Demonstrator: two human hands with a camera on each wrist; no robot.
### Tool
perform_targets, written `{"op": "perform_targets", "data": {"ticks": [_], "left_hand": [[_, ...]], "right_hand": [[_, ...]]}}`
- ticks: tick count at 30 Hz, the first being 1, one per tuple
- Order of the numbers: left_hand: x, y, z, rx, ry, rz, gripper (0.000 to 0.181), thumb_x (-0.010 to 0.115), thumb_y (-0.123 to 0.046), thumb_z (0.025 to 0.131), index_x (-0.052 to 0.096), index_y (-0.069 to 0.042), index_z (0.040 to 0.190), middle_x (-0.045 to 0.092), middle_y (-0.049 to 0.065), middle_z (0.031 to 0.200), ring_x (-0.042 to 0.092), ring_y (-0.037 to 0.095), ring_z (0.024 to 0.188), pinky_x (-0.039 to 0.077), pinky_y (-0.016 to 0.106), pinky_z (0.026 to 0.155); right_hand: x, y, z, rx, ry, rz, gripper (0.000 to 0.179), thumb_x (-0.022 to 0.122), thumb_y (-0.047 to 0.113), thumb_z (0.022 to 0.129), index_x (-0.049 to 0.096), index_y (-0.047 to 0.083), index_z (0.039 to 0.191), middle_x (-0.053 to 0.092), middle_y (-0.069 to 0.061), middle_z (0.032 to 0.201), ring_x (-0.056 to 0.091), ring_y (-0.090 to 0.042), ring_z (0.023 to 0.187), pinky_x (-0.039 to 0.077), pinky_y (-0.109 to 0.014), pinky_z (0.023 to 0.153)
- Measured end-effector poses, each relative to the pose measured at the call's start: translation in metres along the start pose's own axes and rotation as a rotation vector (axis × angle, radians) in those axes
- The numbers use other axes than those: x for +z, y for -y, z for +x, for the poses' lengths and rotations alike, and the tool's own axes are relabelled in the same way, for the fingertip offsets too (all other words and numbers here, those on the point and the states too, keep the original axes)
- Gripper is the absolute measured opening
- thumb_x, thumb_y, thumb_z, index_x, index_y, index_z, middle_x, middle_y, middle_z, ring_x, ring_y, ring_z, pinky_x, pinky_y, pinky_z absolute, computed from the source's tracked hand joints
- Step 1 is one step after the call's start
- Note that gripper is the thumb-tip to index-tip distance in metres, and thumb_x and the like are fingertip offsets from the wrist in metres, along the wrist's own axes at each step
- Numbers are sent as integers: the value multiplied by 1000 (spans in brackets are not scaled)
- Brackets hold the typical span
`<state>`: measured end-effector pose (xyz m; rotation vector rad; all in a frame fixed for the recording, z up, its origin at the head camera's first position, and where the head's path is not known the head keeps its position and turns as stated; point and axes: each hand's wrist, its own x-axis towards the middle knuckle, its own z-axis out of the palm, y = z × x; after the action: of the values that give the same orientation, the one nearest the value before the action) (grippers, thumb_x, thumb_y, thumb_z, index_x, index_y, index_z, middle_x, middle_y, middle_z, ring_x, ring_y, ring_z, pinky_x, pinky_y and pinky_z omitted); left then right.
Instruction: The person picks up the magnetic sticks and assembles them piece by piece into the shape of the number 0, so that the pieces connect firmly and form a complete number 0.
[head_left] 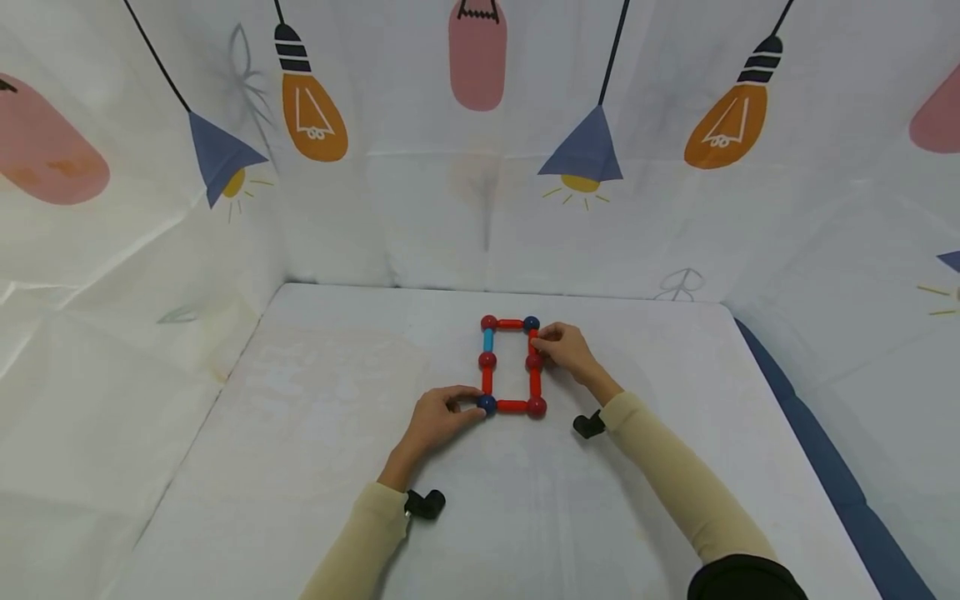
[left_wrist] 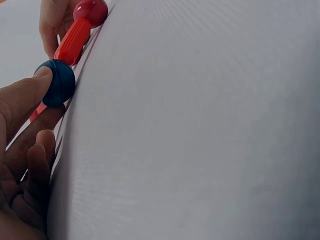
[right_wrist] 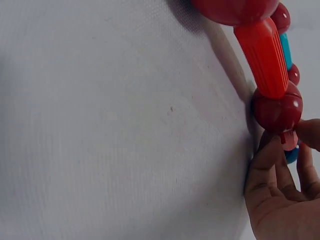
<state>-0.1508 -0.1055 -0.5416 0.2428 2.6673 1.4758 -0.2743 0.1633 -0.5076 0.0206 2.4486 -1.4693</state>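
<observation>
A rectangular frame of magnetic-style balls and rods lies flat on the white table. Its near-left corner is a blue ball (head_left: pixel 487 405), which my left hand (head_left: pixel 438 417) pinches between thumb and fingers. My right hand (head_left: pixel 572 348) pinches the upper right red rod (head_left: pixel 533 333), just beyond a middle red ball (right_wrist: pixel 278 109). The far-right corner has another blue ball (head_left: pixel 531 323). Red balls form the far-left corner (head_left: pixel 489 322) and near-right corner (head_left: pixel 536 407). One light blue rod (head_left: pixel 488 341) is on the left side; the other rods are red.
The white tabletop (head_left: pixel 300 433) extends around the frame. Behind it hangs a white cloth (head_left: pixel 420 217) printed with lamps and bulbs. A dark blue padded edge (head_left: pixel 817 450) runs along the right. Small black devices (head_left: pixel 425 504) sit at both wrists.
</observation>
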Motion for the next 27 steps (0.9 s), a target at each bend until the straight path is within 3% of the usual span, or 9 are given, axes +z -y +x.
{"op": "perform_targets", "data": {"ticks": [13, 22, 27], "left_hand": [[1, 0, 1, 5, 3, 10, 29, 82, -32, 89, 78, -23, 116, 66, -7, 79, 53, 12, 67, 40, 24, 58], [2, -1, 1, -20, 6, 29, 30, 81, -34, 89, 77, -24, 118, 68, -7, 84, 54, 12, 69, 42, 25, 59], [-1, -4, 4, -24, 17, 28, 30, 81, -31, 90, 77, -23, 118, 74, -6, 102, 58, 12, 76, 47, 25, 67]], "right_hand": [[3, -4, -4, 0, -21, 33, 34, 66, 24, 101, 62, 0, 124, 64, -16, 116, 60, -21, 93, 54, -23, 77], [8, -3, -29, -23, -9, 3, 36, 65, 24, 101, 60, 2, 129, 65, -19, 125, 62, -27, 101, 54, -25, 74], [11, -1, -36, -48, 1, -44, 35, 67, 23, 100, 61, 3, 128, 65, -19, 129, 61, -29, 107, 56, -27, 74]]}}
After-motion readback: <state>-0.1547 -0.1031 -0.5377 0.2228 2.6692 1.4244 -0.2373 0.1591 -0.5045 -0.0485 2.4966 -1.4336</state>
